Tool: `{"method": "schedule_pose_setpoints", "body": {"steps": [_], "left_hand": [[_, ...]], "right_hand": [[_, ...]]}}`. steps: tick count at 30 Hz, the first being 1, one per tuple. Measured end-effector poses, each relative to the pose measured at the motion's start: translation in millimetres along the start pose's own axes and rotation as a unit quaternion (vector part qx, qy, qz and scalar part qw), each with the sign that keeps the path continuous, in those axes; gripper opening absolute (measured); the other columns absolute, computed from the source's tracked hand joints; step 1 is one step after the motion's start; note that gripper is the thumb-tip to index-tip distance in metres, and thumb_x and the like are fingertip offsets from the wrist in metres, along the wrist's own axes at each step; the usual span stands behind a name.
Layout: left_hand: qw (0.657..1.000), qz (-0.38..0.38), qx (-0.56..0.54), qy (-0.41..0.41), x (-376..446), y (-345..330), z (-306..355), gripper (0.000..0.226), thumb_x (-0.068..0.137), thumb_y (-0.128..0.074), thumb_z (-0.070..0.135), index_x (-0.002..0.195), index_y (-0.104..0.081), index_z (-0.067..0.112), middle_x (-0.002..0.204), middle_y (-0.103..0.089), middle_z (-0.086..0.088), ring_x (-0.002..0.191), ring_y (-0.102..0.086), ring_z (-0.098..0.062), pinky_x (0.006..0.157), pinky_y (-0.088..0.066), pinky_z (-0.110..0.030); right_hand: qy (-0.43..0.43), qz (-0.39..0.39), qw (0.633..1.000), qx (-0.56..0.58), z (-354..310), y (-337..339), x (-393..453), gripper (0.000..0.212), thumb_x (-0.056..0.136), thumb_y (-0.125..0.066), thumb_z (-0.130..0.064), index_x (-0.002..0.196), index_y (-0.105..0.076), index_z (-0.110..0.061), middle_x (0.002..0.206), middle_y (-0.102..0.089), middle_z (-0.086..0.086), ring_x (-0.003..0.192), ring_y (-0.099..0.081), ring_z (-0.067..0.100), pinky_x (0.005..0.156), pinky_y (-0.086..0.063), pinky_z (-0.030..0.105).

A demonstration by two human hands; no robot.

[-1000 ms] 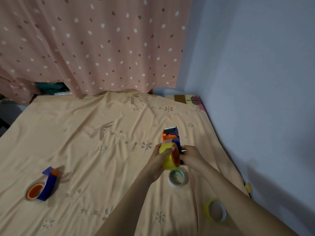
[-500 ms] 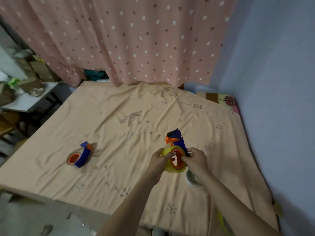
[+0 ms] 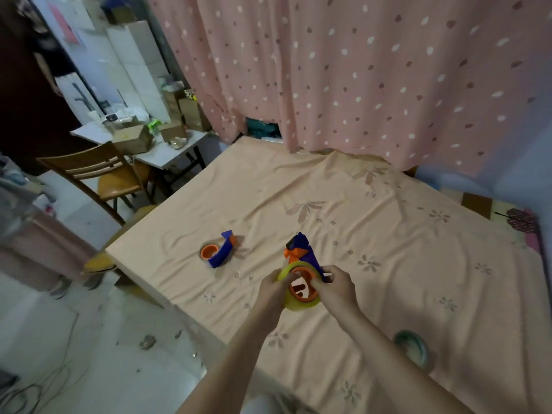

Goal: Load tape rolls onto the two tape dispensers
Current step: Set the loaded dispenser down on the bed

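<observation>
While you hold the dispenser (image 3: 301, 252) over the middle of the bed (image 3: 388, 240), both of your hands meet at its orange hub (image 3: 301, 286). Your left hand (image 3: 273, 291) has its grip closed on the left edge of the yellow roll (image 3: 294, 304), thumb tip on the hub rim. Your right hand (image 3: 336, 286) has its grip closed on the right side of the hub and the blue body behind it. The yellow roll sits around the hub; whether it is fully seated you cannot tell. The dispenser's blue and orange head points away from you, toward the far curtain (image 3: 358, 70).

A second dispenser (image 3: 219, 252) lies on the sheet to the left, well apart from your hands, its orange hub bare. A green roll (image 3: 413, 348) lies flat on the sheet at near right, beside your right forearm, blurred in this view.

Off the left edge of the bed stand a chair (image 3: 98, 171) and a cluttered table (image 3: 167, 153).
</observation>
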State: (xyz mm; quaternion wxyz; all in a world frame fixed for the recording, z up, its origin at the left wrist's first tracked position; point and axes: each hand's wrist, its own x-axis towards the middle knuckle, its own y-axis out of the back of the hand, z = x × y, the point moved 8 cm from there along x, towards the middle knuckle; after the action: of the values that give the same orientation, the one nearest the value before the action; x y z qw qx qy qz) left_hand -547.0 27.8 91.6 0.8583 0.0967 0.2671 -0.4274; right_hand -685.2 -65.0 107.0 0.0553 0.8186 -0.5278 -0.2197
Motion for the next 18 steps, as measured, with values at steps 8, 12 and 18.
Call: {"method": "schedule_pose_setpoints", "body": {"steps": [8, 12, 18], "left_hand": [[1.000, 0.010, -0.027, 0.003, 55, 92, 19, 0.035, 0.080, -0.079, 0.024, 0.110, -0.070, 0.009, 0.103, -0.077, -0.016, 0.097, -0.074, -0.034, 0.094, -0.058, -0.052], [0.999, -0.015, -0.028, 0.013, 108, 137, 32, 0.026, 0.080, -0.081, 0.021, 0.103, -0.072, 0.013, 0.092, -0.078, -0.009, 0.091, -0.074, -0.028, 0.095, -0.057, -0.049], [0.995, -0.086, -0.008, 0.049, 157, 208, 47, 0.048, 0.072, -0.083, 0.031, 0.117, -0.069, 0.019, 0.111, -0.077, -0.008, 0.105, -0.072, -0.028, 0.099, -0.055, -0.051]], "right_hand": [[-0.007, -0.015, 0.999, -0.029, -31, -100, 37, 0.024, 0.080, -0.074, -0.035, 0.100, -0.066, -0.023, 0.090, -0.071, -0.002, 0.078, -0.069, 0.014, 0.061, -0.051, 0.024], [-0.029, 0.028, 0.998, -0.043, -45, -152, 66, 0.026, 0.080, -0.075, -0.037, 0.100, -0.066, -0.025, 0.090, -0.072, -0.004, 0.078, -0.069, 0.012, 0.059, -0.048, 0.022], [-0.079, 0.071, 0.993, -0.051, -64, -233, 79, 0.030, 0.078, -0.076, -0.030, 0.104, -0.066, -0.019, 0.099, -0.071, 0.002, 0.081, -0.068, 0.015, 0.060, -0.050, 0.022]]}}
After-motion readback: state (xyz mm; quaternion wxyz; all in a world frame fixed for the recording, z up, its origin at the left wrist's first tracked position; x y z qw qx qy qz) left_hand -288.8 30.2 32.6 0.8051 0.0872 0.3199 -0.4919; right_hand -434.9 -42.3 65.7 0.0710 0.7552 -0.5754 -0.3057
